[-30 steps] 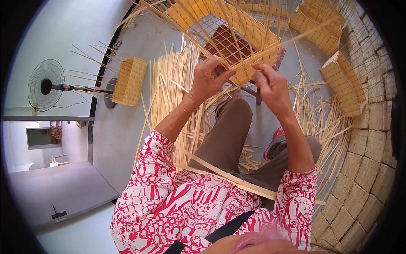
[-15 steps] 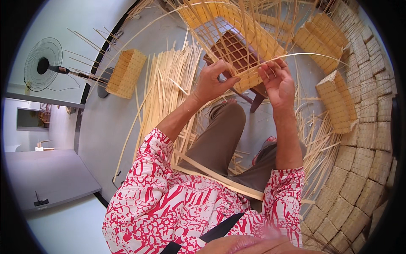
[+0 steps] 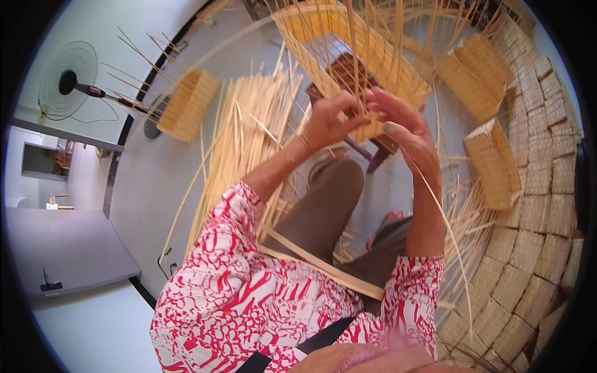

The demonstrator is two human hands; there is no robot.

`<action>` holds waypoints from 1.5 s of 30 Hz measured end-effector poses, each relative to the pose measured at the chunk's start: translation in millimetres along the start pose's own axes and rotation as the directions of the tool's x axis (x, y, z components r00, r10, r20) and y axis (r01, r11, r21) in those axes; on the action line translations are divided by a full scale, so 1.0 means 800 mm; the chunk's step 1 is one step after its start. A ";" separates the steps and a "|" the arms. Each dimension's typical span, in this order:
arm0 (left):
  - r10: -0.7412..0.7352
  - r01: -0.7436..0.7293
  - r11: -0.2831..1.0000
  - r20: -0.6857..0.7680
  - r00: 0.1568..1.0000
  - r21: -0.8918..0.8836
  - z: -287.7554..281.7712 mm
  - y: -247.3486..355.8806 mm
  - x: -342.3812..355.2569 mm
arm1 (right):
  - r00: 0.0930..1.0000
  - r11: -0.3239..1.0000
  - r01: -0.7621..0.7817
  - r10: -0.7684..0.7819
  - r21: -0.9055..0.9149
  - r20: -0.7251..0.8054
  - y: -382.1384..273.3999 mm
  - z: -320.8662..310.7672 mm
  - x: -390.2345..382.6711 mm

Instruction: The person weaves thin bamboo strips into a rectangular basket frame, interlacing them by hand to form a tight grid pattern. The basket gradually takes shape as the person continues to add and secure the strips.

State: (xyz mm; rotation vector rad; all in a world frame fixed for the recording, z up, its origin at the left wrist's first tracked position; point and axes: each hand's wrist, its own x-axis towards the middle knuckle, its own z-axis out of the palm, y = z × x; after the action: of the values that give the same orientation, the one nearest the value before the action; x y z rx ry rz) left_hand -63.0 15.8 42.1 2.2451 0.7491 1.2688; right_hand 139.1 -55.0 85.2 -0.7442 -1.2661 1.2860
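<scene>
Head view shows you seated over a pale smooth floor, with a standing fan at far left, a loose heap of bamboo strips spread ahead, and finished woven baskets stacked along the right wall. Your left hand and right hand meet at the near edge of the half-woven basket, which rests on a dark wooden stool in front of your knees. Both sets of fingers are curled onto thin strips at its rim, and a long strip trails down from your right hand.

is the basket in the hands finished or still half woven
Half woven: the basket has loose upright strips sticking out above its woven wall.
</scene>
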 end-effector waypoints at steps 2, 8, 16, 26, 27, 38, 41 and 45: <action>-0.081 0.083 0.979 0.022 0.996 -0.188 0.000 -0.003 -0.002 | 0.995 0.986 0.071 -0.059 -0.154 0.086 -0.006 0.011 0.005; 0.060 -0.065 0.995 -0.060 0.996 -0.074 -0.001 -0.011 -0.008 | 0.992 0.976 0.094 -0.108 -0.197 -0.065 0.014 0.006 0.009; -0.002 -0.001 0.999 -0.049 0.999 -0.052 0.003 -0.006 -0.015 | 0.915 0.963 0.123 -0.204 -0.241 -0.347 0.007 0.018 0.013; 0.033 -0.034 0.999 -0.078 0.996 -0.011 0.003 0.001 -0.015 | 0.824 0.981 0.172 -0.194 -0.091 -0.533 0.029 -0.007 0.009; 0.019 -0.021 0.999 -0.076 0.997 -0.027 0.003 0.003 -0.014 | 0.822 0.986 0.150 -0.084 0.072 -0.563 0.027 -0.007 0.007; 0.039 -0.039 0.999 0.013 0.999 -0.028 -0.001 0.009 -0.003 | 0.797 0.996 0.080 -0.039 0.041 -0.602 0.022 -0.008 -0.016; -0.026 0.029 0.999 0.112 0.993 -0.028 -0.015 0.002 0.002 | 0.850 0.976 0.066 -0.164 -0.208 -0.501 0.022 -0.007 -0.023; -0.039 0.043 0.999 0.306 0.951 -0.004 -0.039 -0.001 0.024 | 0.898 0.881 0.170 -0.323 -0.442 -0.298 0.025 -0.006 -0.023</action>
State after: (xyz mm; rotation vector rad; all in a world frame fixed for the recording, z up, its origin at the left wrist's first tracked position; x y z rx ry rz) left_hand -82.4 32.7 68.6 2.3301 0.6646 0.8725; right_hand 141.5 -67.2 60.8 -1.0221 -1.2827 0.6337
